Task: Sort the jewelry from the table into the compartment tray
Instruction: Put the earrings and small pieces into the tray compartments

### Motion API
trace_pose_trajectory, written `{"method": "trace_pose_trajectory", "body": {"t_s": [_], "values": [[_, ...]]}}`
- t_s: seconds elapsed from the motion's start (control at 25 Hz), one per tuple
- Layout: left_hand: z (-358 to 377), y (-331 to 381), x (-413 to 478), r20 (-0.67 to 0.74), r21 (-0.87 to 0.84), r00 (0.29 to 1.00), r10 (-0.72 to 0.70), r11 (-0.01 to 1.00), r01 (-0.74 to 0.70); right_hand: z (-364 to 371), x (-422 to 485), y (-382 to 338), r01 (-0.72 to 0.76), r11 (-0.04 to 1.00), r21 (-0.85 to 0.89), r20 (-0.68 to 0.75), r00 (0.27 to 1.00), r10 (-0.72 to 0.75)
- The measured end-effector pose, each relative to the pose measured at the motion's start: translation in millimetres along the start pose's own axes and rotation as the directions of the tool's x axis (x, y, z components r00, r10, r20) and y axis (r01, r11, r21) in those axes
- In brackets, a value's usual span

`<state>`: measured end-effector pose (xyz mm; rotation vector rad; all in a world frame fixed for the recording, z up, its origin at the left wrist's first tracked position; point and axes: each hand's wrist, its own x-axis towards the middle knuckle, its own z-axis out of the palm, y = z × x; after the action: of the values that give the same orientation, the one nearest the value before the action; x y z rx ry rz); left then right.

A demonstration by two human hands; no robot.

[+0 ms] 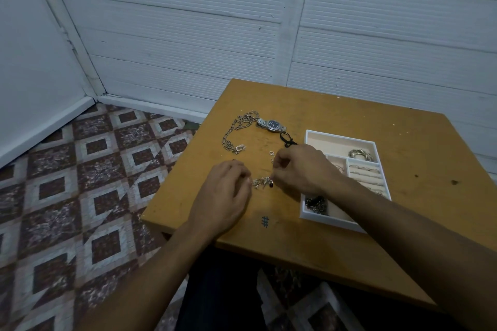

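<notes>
Beyond the inked "#" (265, 222), left hand (223, 193) and right hand (304, 169) pinch one jewelry tangle (262, 183).

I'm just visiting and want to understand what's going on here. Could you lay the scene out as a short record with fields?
Surface: wooden table
Tray: white compartment tray, on the table to the right of the hands
Already in tray: silver bangles, rings, dark chain, each in its own compartment
Still on table: watch, silver chain, black cord, small pieces
Left hand: fingertips at the small pieces, grip unclear
Right hand: pinches the small pieces
</notes>
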<state>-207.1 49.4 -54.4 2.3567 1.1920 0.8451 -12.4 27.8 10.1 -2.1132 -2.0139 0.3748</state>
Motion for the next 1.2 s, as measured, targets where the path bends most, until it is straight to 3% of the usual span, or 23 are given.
{"method": "trace_pose_trajectory", "body": {"t_s": [0.16,0.52,0.76,0.88,1.04,1.2], "values": [[1.9,1.0,-1.9,-0.008,0.065,1.000,0.030,0.997,-0.029,10.0,-8.5,-10.3,0.082,0.987,-0.140,0.082,0.994,-0.071],[-0.7,9.5,2.6,-0.039,0.039,0.998,0.050,0.998,-0.049,3.9,-11.6,-9.7,0.073,0.996,-0.054,0.062,0.996,-0.070],[-2.7,8.8,3.3,0.078,0.138,0.996,0.042,0.989,-0.053,8.3,-9.7,-12.8,0.098,0.990,-0.100,0.069,0.993,-0.092],[-6.4,9.2,5.3,0.099,0.132,0.995,0.018,0.991,-0.031,1.7,-9.1,-12.4,0.089,0.995,-0.043,0.031,0.996,-0.088],[-7.4,25.8,13.5,0.050,-0.129,0.994,-0.101,0.986,0.107,-15.7,-10.7,-11.5,0.052,0.978,0.201,-0.014,0.999,-0.051],[-6.2,51.7,25.7,0.042,-0.524,0.938,-0.345,0.792,0.315,-33.5,-15.1,-11.4,0.072,0.951,0.302,-0.043,0.997,-0.061]]}}
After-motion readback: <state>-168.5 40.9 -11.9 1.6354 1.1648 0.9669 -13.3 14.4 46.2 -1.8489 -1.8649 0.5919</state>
